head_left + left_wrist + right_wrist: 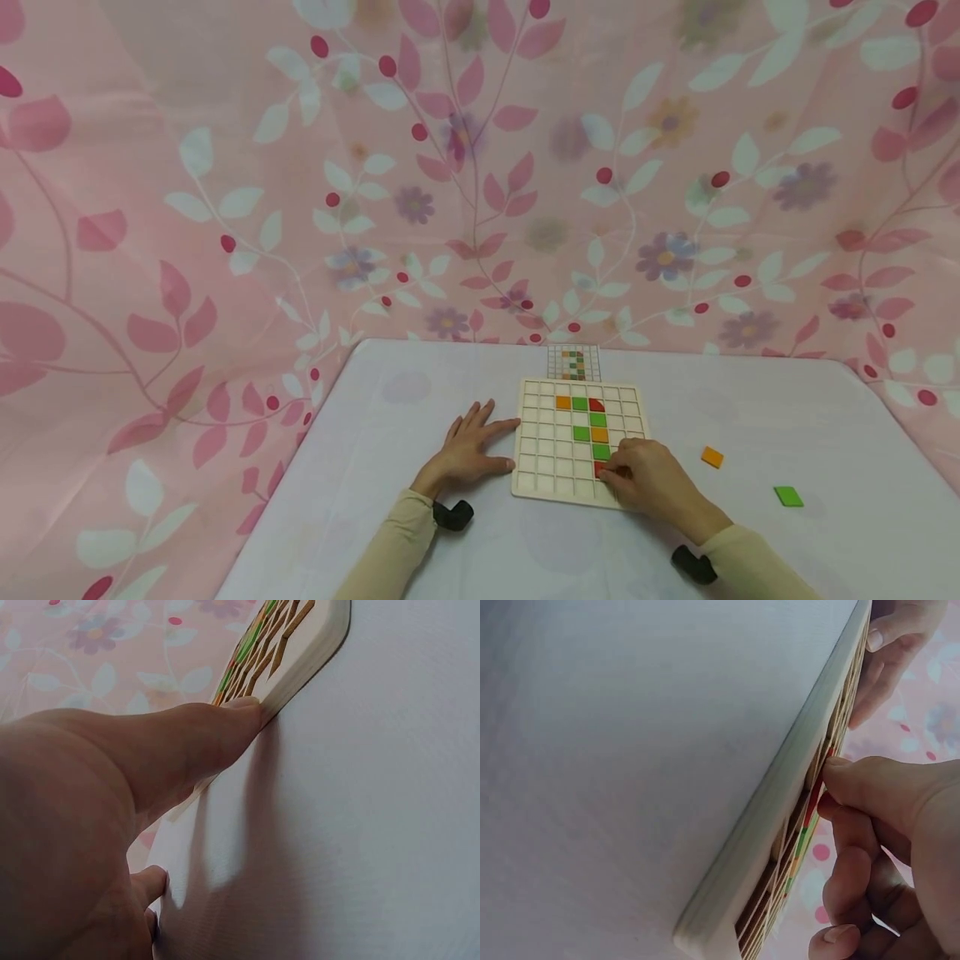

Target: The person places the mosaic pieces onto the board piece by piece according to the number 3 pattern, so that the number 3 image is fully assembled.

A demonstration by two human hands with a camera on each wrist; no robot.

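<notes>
A pale wooden grid board (536, 482) lies on the table with orange, green and red tiles set in some of its cells. My left hand (467, 450) rests at the board's left side with spread fingers; its thumb (225, 731) touches the board's edge. Over the lower right of the board, my right hand (647, 475) pinches a red tile (815, 791) between thumb and index finger, at a cell below a green tile (602, 452). The hand covers part of this red tile and the cells to its right. A rounded-corner red tile (596, 406) sits in the upper row.
Behind the board lies a small card (555, 364) printed with a coloured grid pattern. To the right, a loose orange tile (712, 457) and a loose green tile (788, 497) lie on the white tablecloth (420, 392). A floral curtain (480, 183) hangs behind the table.
</notes>
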